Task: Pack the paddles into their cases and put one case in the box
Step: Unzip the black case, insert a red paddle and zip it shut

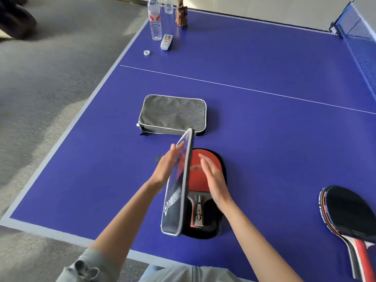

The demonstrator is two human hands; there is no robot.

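Note:
A red-faced paddle [205, 169] lies inside an open paddle-shaped black case [211, 231] near the table's front edge. The case's flap [179, 190] stands nearly upright on the left side. My left hand [165, 165] touches the flap's outer face with straight fingers. My right hand [213, 178] hovers flat over the paddle, fingers straight, holding nothing. A second paddle [350, 214], black face up, lies at the front right. A grey rectangular case [175, 113] lies zipped shut behind the open one.
At the far left corner of the blue table [264, 68] stand a water bottle [154, 19], a loose cap [146, 52], a remote [166, 42] and a brown figure [181, 14]. The net [360, 35] runs along the right. Grey carpet lies left.

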